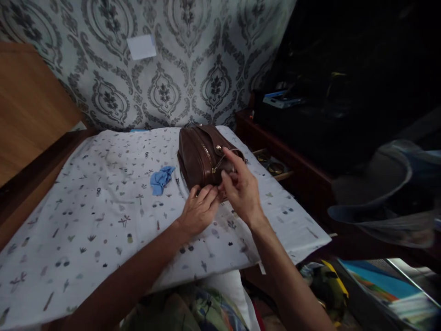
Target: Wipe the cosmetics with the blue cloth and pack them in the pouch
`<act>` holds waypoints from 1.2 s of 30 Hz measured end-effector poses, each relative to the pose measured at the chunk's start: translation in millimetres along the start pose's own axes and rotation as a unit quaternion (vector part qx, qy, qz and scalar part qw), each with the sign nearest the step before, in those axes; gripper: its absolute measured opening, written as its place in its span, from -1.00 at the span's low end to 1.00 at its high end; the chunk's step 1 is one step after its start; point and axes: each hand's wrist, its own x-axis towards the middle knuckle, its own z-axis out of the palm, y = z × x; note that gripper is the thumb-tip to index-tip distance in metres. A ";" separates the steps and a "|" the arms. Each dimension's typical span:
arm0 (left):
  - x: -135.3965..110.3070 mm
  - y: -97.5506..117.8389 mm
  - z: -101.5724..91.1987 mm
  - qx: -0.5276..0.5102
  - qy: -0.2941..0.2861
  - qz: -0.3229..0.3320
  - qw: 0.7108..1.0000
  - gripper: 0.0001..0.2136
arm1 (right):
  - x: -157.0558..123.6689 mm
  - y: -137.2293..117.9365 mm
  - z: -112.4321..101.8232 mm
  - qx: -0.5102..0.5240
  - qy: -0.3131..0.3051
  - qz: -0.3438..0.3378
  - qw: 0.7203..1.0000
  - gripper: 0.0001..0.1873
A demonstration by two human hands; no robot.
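Observation:
A brown leather bag with a brass-coloured zipper and a round metal stud rests on the white patterned cloth. My left hand grips the bag's near lower edge with curled fingers. At the bag's near right side is my right hand, its index finger and thumb apart beside the zipper pull. A thin cord or strap runs from the pull towards that index finger. The other right fingers curl against the bag, and their tips are partly hidden. A crumpled blue cloth lies left of the bag.
Behind the table stands a wall with ornate wallpaper. An open drawer with round metallic items is to the right. A clear plastic bag hangs nearer me on the right, above a colourful package. A wooden panel borders the left.

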 end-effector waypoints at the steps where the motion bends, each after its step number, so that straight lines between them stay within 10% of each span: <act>1: 0.4 -0.2 -1.1 -0.001 -0.008 0.001 1.000 -0.69 | 1.5 -0.6 -1.1 0.040 -0.009 0.018 0.999 -0.52; 8: 0.6 0.7 -2.9 0.002 -0.035 -0.002 0.999 -0.64 | 4.5 -1.4 6.1 0.227 0.034 0.064 0.971 -0.66; 15: 0.9 0.7 -0.3 0.001 -0.002 0.000 1.000 -0.71 | 3.0 -8.1 0.6 0.219 -0.044 0.057 0.973 -0.73; 36: -6.2 -1.5 3.8 -0.039 -0.009 0.011 0.999 -0.75 | -64.2 -10.2 20.5 0.230 0.030 0.118 0.966 -0.80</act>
